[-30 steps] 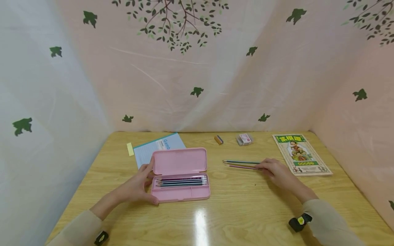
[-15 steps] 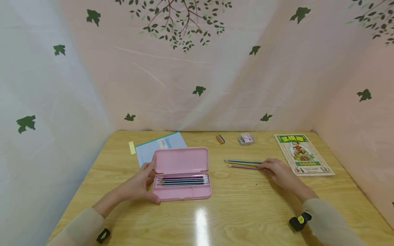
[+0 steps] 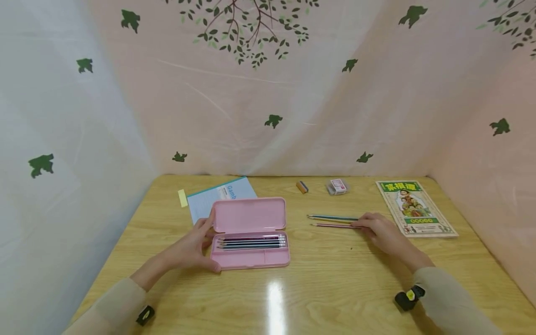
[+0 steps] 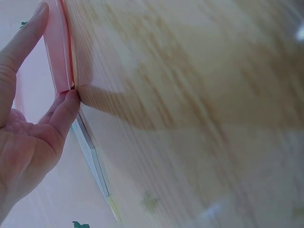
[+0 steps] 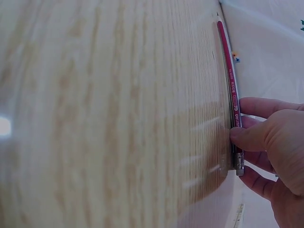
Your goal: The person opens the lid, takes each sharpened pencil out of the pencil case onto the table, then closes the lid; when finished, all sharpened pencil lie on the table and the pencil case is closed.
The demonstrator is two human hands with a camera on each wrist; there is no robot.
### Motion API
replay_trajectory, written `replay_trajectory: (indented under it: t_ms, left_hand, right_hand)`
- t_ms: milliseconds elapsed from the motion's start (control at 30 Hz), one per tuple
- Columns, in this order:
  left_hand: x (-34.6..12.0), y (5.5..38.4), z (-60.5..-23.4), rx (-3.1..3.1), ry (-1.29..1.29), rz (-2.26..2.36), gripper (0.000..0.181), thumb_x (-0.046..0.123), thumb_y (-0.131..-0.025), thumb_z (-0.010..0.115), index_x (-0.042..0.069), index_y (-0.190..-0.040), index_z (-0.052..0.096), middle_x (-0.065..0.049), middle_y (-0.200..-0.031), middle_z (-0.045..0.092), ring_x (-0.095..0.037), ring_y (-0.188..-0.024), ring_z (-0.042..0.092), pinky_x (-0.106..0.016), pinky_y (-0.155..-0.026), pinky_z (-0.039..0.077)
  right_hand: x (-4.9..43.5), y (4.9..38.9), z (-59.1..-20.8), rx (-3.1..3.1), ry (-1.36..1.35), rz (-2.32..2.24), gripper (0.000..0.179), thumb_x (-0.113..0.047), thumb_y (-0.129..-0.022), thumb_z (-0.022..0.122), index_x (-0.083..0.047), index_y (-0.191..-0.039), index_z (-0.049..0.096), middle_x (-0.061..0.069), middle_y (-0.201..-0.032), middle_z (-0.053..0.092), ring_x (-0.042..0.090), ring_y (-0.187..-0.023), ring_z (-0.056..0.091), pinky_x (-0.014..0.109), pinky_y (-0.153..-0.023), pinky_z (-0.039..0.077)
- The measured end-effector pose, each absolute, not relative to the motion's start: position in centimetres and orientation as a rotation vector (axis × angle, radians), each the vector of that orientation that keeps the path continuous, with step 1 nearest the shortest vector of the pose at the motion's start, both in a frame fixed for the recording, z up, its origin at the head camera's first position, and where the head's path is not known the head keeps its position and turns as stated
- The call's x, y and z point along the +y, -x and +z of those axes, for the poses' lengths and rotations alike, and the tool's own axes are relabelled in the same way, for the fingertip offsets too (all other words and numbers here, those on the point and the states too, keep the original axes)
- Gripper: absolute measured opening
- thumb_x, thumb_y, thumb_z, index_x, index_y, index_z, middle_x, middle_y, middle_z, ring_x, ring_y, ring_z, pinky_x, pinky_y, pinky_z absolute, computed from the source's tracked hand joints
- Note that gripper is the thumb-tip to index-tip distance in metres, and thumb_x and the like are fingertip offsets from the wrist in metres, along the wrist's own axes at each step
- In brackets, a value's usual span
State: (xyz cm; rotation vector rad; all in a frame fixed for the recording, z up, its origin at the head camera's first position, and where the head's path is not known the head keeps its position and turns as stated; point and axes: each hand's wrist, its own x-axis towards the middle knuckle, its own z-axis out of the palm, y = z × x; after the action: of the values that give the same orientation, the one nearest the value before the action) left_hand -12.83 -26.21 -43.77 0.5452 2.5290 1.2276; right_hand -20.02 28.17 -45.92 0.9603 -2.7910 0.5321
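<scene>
My left hand (image 3: 190, 246) holds the left end of an open pink pencil case (image 3: 251, 260), thumb at its front corner and fingers by the raised lid. Several dark pencils (image 3: 251, 244) with silver ends lie in its back compartment. To the right, my right hand (image 3: 378, 232) pinches a red pencil (image 5: 229, 61) near its eraser end, with the thumb on the near side and fingers behind. Just beyond it in the head view lie a dark green pencil (image 3: 332, 217) and a yellow one (image 3: 335, 221), their right ends hidden by the fingers.
Behind the case lies a light blue notebook (image 3: 205, 202), with a yellow strip (image 3: 182, 198) on its left. A small orange and blue block (image 3: 302, 187) and a small clear packet (image 3: 337, 187) sit at the back. An illustrated booklet (image 3: 414, 209) lies right of my right hand.
The red pencil has come slightly apart from the yellow one, which now lies close along the green one. My left hand keeps its hold on the case. The head view has shifted a little.
</scene>
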Motion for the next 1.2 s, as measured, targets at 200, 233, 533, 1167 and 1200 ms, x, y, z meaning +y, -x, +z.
replay_trajectory:
  t_ms: [200,233,533,1167,1200]
  left_hand:
    - [-26.1,12.8,-44.2,2.521,-0.556,1.236,0.145,0.034,-0.067,0.097,0.027,-0.162,-0.012,-0.014,-0.145,0.028,-0.032,-0.128,0.051,-0.048,-0.111,0.041]
    - [-26.1,12.7,-44.2,2.523,-0.552,1.236,0.145,0.034,-0.067,0.097,0.027,-0.162,-0.012,-0.014,-0.146,0.027,-0.031,-0.128,0.051,-0.048,-0.111,0.041]
    - [-26.1,12.7,-44.3,2.531,-0.538,1.212,0.146,0.038,-0.067,0.096,0.028,-0.162,-0.014,-0.014,-0.147,0.026,-0.029,-0.128,0.051,-0.049,-0.112,0.041]
    - [-26.3,13.1,-43.6,2.529,-0.552,1.194,0.147,0.036,-0.066,0.097,0.026,-0.162,-0.014,-0.015,-0.146,0.026,-0.034,-0.131,0.05,-0.049,-0.112,0.04]
    - [-26.3,13.1,-43.6,2.525,-0.559,1.2,0.147,0.035,-0.067,0.097,0.025,-0.162,-0.014,-0.016,-0.146,0.026,-0.036,-0.131,0.05,-0.05,-0.112,0.04]
  right_hand:
    - [28.4,20.2,-46.0,-2.773,-0.975,0.539,0.034,0.013,-0.087,0.071,-0.007,-0.114,0.077,0.01,-0.107,0.069,0.033,-0.1,0.065,0.054,-0.085,0.056]
    - [28.4,20.3,-46.0,-2.767,-0.978,0.542,0.033,0.012,-0.087,0.071,-0.007,-0.114,0.076,0.01,-0.107,0.069,0.033,-0.101,0.065,0.055,-0.086,0.056]
    - [28.0,20.4,-45.7,-2.731,-0.995,0.575,0.032,0.012,-0.085,0.072,-0.003,-0.113,0.076,0.011,-0.107,0.069,0.032,-0.1,0.065,0.053,-0.085,0.057]
    - [19.1,18.2,-41.9,-2.552,-1.287,0.726,0.037,0.004,-0.088,0.075,-0.004,-0.123,0.072,0.008,-0.114,0.068,0.024,-0.104,0.064,0.044,-0.085,0.059]
    - [18.5,18.0,-41.6,-2.555,-1.303,0.738,0.037,0.003,-0.088,0.075,-0.004,-0.125,0.071,0.008,-0.115,0.068,0.025,-0.106,0.064,0.045,-0.088,0.058]
